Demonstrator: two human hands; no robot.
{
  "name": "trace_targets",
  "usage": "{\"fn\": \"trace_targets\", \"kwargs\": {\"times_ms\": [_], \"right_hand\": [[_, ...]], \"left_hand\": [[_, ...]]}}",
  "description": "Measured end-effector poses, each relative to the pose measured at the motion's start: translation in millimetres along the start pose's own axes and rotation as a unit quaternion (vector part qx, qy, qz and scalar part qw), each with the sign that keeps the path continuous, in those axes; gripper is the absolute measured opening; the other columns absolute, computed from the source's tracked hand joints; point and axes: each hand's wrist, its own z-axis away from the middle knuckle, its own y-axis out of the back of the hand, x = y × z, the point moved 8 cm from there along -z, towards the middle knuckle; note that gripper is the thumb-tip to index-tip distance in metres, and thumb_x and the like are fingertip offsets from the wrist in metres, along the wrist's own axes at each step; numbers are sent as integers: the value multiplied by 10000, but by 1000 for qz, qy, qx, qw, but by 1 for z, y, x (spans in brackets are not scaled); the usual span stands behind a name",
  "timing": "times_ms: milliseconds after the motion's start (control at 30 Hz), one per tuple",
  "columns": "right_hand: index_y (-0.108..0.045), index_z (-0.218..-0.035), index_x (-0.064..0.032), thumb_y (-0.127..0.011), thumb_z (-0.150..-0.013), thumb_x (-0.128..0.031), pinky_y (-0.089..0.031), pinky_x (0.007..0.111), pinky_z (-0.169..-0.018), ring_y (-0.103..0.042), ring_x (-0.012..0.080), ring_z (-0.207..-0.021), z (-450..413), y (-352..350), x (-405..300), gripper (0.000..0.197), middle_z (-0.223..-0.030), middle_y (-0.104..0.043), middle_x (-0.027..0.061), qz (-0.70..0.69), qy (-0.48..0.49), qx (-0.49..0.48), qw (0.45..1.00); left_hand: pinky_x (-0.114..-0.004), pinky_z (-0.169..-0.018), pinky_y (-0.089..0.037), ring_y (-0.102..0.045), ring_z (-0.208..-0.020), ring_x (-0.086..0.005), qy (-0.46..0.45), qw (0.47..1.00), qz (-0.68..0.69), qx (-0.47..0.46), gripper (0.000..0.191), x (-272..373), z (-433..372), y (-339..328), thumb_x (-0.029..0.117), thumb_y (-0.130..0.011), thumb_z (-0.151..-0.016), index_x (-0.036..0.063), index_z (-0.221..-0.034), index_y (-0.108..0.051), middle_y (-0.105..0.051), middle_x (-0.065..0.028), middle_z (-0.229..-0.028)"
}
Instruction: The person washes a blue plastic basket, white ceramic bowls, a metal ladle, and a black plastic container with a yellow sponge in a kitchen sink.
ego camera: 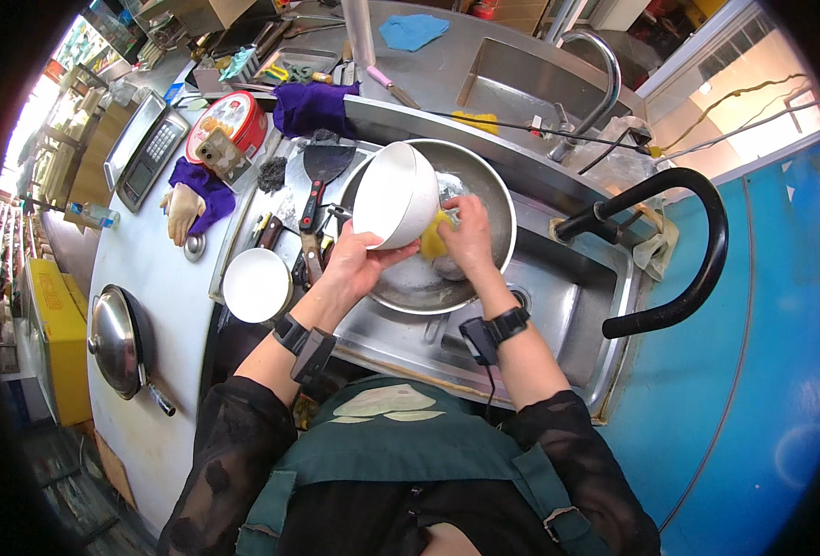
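My left hand (pixel 362 258) grips the rim of a white bowl (pixel 399 194), which is tilted on its side above a large metal basin (pixel 497 208). Just right of the bowl, my right hand (pixel 467 240) holds a yellow sponge (pixel 435 238) close to its outer wall. The basin has water and suds in it and rests over the left part of a stainless steel sink (pixel 563 306). A second white bowl (pixel 257 285) stands left of my left hand, beside several knives and a scraper with a black and red handle (pixel 312 206).
A black curved faucet (pixel 712 243) arches over the sink's right side. On the left counter are a lidded pan (pixel 118 344), a digital scale (pixel 147 160), a red round tin (pixel 246 115), a phone (pixel 222 154) and a glove (pixel 184 212). A metal ledge (pixel 521 170) runs behind the basin.
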Motion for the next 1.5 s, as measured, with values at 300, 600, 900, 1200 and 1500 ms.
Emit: {"fn": "trace_targets", "kwargs": {"times_ms": [300,600,900,1200,1500], "right_hand": [[-445,-1295,-75,-798,-702,-256,-447,470,-917,-481,413,-1131,13,-49,-8,713,-1246,-451,217,108,-65,-143,982],[-548,-1251,-85,-612,-746,-48,-440,385,-954,-561,344,-1068,6,-6,55,511,-1146,-541,206,-199,-188,-35,961],[-566,-1293,-166,-632,-706,-99,-306,532,-1054,-409,357,-1273,48,54,-165,595,-1355,-440,153,31,266,7,964],[-642,-1077,-45,-594,-844,-232,-502,363,-825,-639,273,-909,-52,47,-83,303,-1026,-642,113,-257,-73,-112,957],[-490,-1258,14,-365,-971,-300,-500,481,-913,-606,368,-1068,24,-61,-23,443,-1181,-586,244,-793,-331,-190,475]], "left_hand": [[-398,-849,-569,-638,-1000,-326,107,991,85,-7,340,-11,-3,22,54,-414,-941,-106,-1240,-436,-587,-250,-1137],[-284,-723,-574,-648,-806,-193,196,963,170,-67,378,-20,6,12,105,-373,-961,-72,-1288,-439,-584,-239,-1139],[-364,-898,-515,-607,-1007,-209,180,960,212,-25,325,-41,19,-12,301,-428,-989,116,-1232,-542,-607,-78,-1125],[-170,-457,-330,-375,-560,-68,256,963,36,-82,210,-58,35,-6,59,-490,-934,30,-1142,-474,-588,-159,-950],[-199,-398,-283,-369,-481,-68,206,973,-65,-80,93,-58,32,0,113,-508,-945,51,-1002,-547,-571,-57,-764]]}}
